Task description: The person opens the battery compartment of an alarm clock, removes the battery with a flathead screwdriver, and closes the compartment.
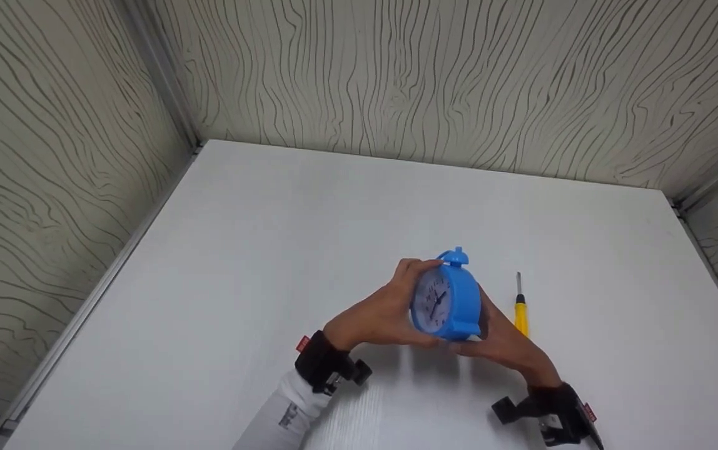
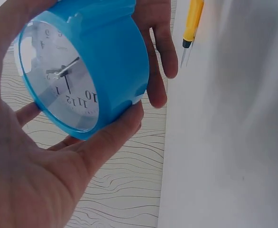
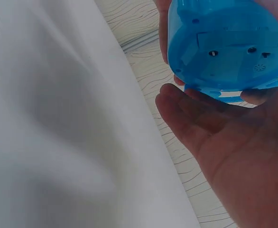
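A blue twin-bell style alarm clock (image 1: 464, 303) is held up over the white table, its white dial turned to the left. My left hand (image 1: 384, 312) grips it from the dial side, fingers at the top and thumb under the base. Behind the clock is my right hand (image 1: 506, 340), its thumb near the base. The left wrist view shows straight right-hand fingers (image 2: 163, 52) reaching past the casing. From the right wrist, the clock's back (image 3: 234, 52) shows small knobs and a panel, with the right palm (image 3: 253, 152) facing it.
A screwdriver (image 1: 521, 317) with a yellow and black handle lies on the white table (image 1: 271, 250) beyond the right forearm, its shaft pointing to the back. Wood-grain patterned panels (image 1: 396, 81) stand at the back and sides. Both wrists wear black camera straps (image 1: 321, 362).
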{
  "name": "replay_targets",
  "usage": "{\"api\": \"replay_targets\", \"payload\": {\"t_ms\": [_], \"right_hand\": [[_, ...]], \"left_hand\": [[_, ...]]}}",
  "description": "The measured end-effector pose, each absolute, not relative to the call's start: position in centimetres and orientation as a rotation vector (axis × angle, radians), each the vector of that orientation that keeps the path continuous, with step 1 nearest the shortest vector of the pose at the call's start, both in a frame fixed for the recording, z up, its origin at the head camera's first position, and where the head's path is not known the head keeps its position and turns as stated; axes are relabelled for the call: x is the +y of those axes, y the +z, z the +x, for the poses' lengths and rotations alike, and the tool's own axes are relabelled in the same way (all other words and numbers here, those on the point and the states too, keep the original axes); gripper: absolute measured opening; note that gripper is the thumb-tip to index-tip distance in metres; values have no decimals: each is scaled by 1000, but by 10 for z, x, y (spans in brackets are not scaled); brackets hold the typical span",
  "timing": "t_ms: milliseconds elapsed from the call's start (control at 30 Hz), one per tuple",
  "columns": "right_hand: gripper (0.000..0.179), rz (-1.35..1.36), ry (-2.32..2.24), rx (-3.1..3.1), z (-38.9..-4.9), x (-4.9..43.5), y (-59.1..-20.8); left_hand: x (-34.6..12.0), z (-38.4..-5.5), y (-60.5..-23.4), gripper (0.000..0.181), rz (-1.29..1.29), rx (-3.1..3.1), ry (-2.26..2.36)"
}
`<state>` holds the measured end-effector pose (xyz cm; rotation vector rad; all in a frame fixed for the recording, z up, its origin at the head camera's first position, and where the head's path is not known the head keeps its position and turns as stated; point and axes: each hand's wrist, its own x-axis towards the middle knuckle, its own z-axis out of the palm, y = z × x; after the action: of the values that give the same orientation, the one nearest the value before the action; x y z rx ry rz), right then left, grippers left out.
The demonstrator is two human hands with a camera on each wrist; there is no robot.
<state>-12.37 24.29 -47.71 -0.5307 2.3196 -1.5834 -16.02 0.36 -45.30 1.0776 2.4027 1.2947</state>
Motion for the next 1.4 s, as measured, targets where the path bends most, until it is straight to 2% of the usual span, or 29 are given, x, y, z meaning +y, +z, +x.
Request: {"api": "replay_targets", "payload": {"t_ms": [433, 967, 1400], "right_hand": [[105, -513, -1642, 2322, -125, 242, -475], [112, -518, -1631, 2417, -127, 241, -473], [110, -532, -1745, 2362, -128, 237, -473]], "left_hand": [[3, -161, -456, 110, 1116, 2367, 1302], [3, -160, -451, 110, 1115, 2333, 1273], [2, -160, -446, 107, 1151, 2365, 1304]]}}
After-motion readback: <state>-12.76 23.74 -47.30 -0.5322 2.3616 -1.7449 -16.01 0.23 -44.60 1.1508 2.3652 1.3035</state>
